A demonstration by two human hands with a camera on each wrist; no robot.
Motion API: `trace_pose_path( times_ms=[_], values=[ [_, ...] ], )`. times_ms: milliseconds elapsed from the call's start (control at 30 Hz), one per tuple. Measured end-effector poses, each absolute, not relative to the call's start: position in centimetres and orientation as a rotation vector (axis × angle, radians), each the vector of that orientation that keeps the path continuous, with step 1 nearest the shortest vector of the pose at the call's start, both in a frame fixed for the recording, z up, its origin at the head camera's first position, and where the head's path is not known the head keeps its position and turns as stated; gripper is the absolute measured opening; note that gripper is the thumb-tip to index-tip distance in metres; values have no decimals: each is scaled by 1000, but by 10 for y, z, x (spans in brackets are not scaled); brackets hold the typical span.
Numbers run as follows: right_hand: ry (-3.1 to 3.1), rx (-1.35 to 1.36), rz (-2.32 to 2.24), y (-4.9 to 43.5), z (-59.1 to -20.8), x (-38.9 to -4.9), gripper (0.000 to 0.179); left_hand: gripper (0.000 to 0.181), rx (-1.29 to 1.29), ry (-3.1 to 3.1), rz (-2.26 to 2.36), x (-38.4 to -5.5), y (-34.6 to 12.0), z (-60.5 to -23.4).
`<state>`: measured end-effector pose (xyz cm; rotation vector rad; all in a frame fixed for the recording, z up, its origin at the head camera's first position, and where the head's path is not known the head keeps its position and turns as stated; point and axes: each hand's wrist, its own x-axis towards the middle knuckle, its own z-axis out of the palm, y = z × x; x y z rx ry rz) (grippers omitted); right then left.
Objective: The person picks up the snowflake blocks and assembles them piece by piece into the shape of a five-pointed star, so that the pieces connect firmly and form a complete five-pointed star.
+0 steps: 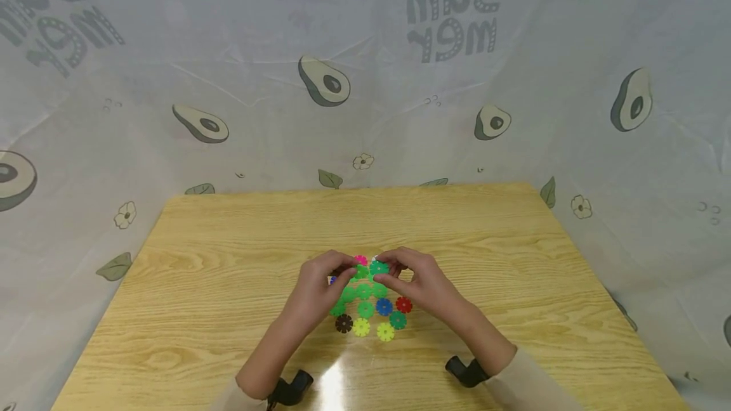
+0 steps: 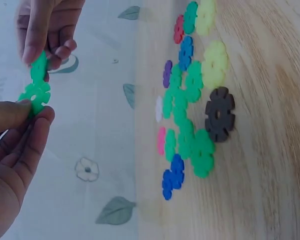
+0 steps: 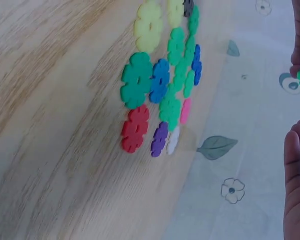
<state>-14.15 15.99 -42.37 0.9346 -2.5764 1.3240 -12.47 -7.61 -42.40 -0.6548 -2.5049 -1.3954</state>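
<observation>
My left hand (image 1: pixel 322 281) pinches a green notched plastic disc (image 2: pixel 32 92) between thumb and fingertips. A second green disc (image 2: pixel 39 67) is pinched by my right hand (image 1: pixel 419 278). In the left wrist view the two discs meet edge to edge, raised above the table; whether their notches interlock I cannot tell. The right wrist view catches only slivers of green between the hands. Below the hands lies a cluster of green discs (image 1: pixel 364 291) on the table, several of them touching or joined.
Around the green cluster on the wooden table (image 1: pixel 228 284) lie a brown disc (image 1: pixel 344 323), yellow discs (image 1: pixel 385 332), a red disc (image 1: pixel 404 304), a blue disc (image 1: pixel 384 307), a pink disc (image 3: pixel 185 110), a purple disc (image 3: pixel 159 139) and a white disc (image 3: pixel 173 140). A patterned cloth (image 1: pixel 388 125) hangs behind.
</observation>
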Motion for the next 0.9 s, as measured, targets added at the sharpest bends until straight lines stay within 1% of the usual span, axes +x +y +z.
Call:
trace_pose_path(
  times_ms=[333, 700, 900],
  values=[
    [-2581, 991, 1286, 156, -418, -139, 24, 11, -702, -2473, -1342, -121, -73, -420],
    [-2594, 1067, 1324, 158, -415, -139, 19, 8, -808, -2405, -1293, -120, -72, -426],
    [-2646, 1036, 1324, 155, -416, -140, 20, 9, -811, -2419, -1287, -119, -72, -427]
  ],
)
